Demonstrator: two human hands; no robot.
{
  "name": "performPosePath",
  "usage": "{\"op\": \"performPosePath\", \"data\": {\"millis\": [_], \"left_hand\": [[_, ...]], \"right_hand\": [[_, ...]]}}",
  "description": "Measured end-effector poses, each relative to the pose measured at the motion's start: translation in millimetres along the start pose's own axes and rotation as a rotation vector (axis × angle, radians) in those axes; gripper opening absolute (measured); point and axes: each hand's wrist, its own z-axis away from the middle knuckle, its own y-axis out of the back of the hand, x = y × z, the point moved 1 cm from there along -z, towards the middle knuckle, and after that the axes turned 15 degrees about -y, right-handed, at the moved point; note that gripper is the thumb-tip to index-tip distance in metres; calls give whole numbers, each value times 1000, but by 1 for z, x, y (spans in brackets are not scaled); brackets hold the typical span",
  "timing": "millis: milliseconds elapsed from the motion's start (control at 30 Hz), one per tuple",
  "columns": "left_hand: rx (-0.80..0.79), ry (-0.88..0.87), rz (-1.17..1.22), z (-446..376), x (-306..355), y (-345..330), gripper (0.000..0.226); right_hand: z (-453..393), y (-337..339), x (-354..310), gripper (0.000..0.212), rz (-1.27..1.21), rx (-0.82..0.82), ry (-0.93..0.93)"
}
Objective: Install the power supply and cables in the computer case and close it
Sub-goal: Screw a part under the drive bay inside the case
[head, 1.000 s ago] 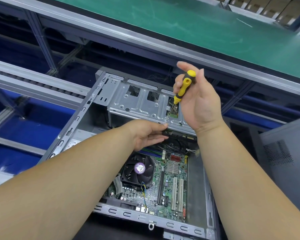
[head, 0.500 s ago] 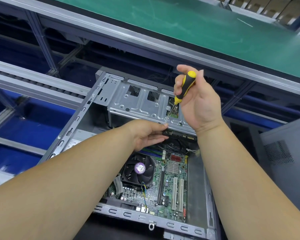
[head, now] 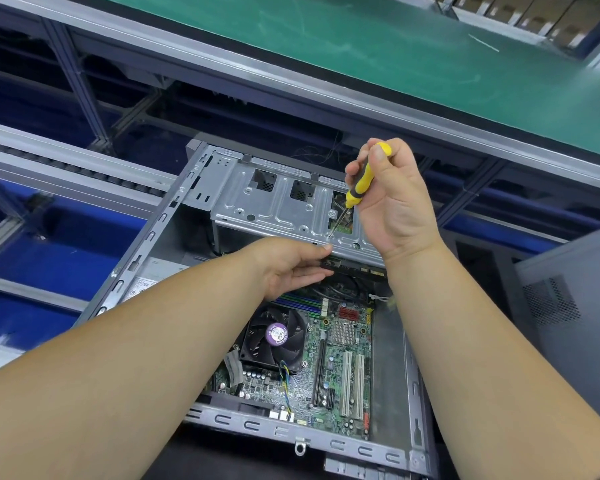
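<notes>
Driving a screw into the metal drive cage (head: 284, 206) at the far end of the open computer case (head: 146, 244), by the look of it. Left to right: left hand (head: 291, 268) reaching under the cage's near edge, fingers loosely extended, thumb on the lip, steadying a dark component (head: 340, 265) below; whether gripped or merely propped, cannot tell. Right hand (head: 395, 206) wrapped around the yellow-and-black screwdriver (head: 362, 178), thumb capping the handle top, tip set on the cage's near right corner.

Likely risks: tip camming out of the screw head under the slanted shaft, skidding toward the left thumb just beside it; screw dropping onto the motherboard (head: 340, 362) below and lodging near the CPU fan (head: 274, 341); component shifting if the left hand eases off.

Around: conveyor rail (head: 49, 168) off the case's left side, green-topped bench (head: 361, 46) beyond the far edge, grey side panel (head: 568, 306) just beside the right edge. Forearms covering much of the case interior; power supply not identifiable.
</notes>
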Motion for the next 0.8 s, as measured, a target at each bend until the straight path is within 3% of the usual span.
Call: {"op": "performPosePath", "data": {"millis": [200, 600, 667, 800], "left_hand": [[8, 2, 2, 0, 0, 0, 12], [17, 3, -11, 2, 0, -2, 11], [11, 6, -12, 2, 1, -2, 11], [-5, 25, -23, 6, 4, -4, 18]], "right_hand": [[2, -2, -2, 19, 58, 5, 15], [9, -15, -5, 21, 301, 193, 111], [13, -10, -8, 20, 429, 278, 132], [26, 2, -24, 30, 955, 394, 114]]}}
